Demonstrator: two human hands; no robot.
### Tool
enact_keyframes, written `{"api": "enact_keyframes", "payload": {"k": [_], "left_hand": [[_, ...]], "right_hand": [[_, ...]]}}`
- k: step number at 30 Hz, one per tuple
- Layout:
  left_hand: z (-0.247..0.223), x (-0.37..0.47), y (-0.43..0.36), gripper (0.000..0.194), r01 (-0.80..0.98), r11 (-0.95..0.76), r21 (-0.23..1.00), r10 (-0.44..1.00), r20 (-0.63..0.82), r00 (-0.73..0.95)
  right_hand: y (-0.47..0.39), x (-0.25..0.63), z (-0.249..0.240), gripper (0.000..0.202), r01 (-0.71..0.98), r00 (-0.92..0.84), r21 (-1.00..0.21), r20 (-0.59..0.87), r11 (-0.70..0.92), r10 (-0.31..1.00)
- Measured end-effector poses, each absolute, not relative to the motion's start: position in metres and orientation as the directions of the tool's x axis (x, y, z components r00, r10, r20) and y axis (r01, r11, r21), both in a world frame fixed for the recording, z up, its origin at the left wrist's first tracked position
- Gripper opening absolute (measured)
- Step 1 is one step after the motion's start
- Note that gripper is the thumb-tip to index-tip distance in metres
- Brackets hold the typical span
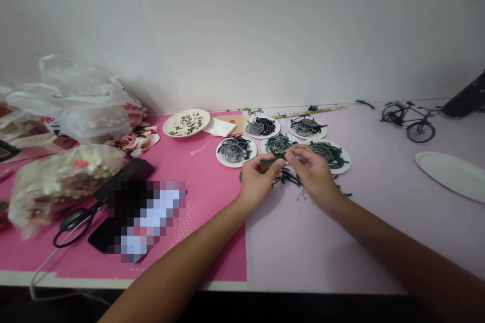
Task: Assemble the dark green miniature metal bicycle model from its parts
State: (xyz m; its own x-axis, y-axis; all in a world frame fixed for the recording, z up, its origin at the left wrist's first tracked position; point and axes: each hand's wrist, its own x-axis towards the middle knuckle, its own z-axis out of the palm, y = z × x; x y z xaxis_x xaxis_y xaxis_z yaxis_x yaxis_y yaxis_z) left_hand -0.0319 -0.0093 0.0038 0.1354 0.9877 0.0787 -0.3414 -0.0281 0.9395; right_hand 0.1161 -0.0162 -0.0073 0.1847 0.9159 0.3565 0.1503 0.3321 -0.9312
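Observation:
Both hands meet above the middle of the table. My left hand (257, 176) and my right hand (312, 171) are closed, with fingertips pinching a small dark green piece (273, 157) between them. Beneath and behind the hands, small dark parts (290, 177) and thin wire-like bits (303, 196) lie on the table. Just behind are white plates with grey wheels and dark or green parts: one at the left (233, 164), one at the right (346, 165), and several others. The fingers partly cover the middle plate.
At the right stand a small black model bicycle (407, 117) and a white oval plate (450, 174). A bowl of small pieces (185, 131) sits back left, beside white tissue (217, 126). Plastic bags (87, 111), a blurred phone-like object (147, 222) and a cable (36, 280) occupy the left.

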Motion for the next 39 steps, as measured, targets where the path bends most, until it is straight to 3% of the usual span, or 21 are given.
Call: {"api": "enact_keyframes", "payload": {"k": [8,13,25,34,39], "left_hand": [[0.0,-0.032,-0.007,0.047,-0.321,-0.048,0.946,0.987,0.094,0.129],[-0.002,-0.032,-0.005,0.044,-0.323,-0.071,0.944,0.985,0.117,0.127],[-0.004,-0.033,-0.004,0.039,-0.3,-0.097,0.949,0.981,0.142,0.131],[-0.006,-0.036,-0.004,0.026,-0.195,-0.162,0.967,0.972,0.191,0.14],[-0.008,-0.037,-0.005,0.021,-0.105,-0.239,0.965,0.958,0.252,0.138]], "right_hand": [[-0.009,0.126,-0.013,0.029,0.291,0.135,-0.851,0.489,0.438,0.862],[-0.006,0.13,-0.016,0.025,0.28,0.099,-0.845,0.498,0.456,0.861],[-0.005,0.132,-0.004,0.026,0.117,0.051,-0.953,0.285,0.278,0.957],[-0.007,0.139,0.003,0.03,-0.08,-0.108,-0.996,-0.015,-0.024,0.994],[-0.006,0.142,0.005,0.033,-0.03,-0.08,-0.999,0.024,0.021,0.997]]}}
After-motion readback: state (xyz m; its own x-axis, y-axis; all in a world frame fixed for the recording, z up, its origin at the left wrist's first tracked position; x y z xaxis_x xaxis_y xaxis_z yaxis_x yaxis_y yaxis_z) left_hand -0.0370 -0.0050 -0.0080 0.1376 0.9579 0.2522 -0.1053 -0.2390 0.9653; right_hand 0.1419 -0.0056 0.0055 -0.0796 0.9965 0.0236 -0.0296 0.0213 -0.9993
